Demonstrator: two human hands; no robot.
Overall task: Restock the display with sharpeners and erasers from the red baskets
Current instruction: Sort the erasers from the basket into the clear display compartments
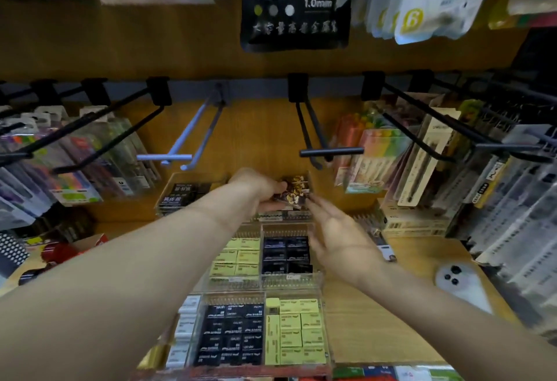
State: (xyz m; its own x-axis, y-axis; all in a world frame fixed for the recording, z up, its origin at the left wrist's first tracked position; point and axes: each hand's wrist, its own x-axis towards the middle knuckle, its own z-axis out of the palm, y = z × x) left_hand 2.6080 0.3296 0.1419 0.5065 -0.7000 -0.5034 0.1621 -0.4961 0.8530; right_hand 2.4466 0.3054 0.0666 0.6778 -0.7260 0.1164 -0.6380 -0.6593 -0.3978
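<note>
Brown patterned packet (pixel 297 192) gripped in left hand (pixel 259 189), right hand (pixel 337 236) just beside

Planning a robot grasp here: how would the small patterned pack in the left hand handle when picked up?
The patterned pack is probably light, as the left hand holds it at the fingertips. It looks boxy, so it is unlikely to roll. Its surface seems glossy, perhaps slippery.

the shelf (pixel 376 329) under my arms is matt grained wood, like the back panel (pixel 259 127). the trays (pixel 319 287) are clear glossy plastic, the hooks (pixel 331 151) smooth metal, the hanging packs (pixel 379 151) shiny plastic film.
</note>
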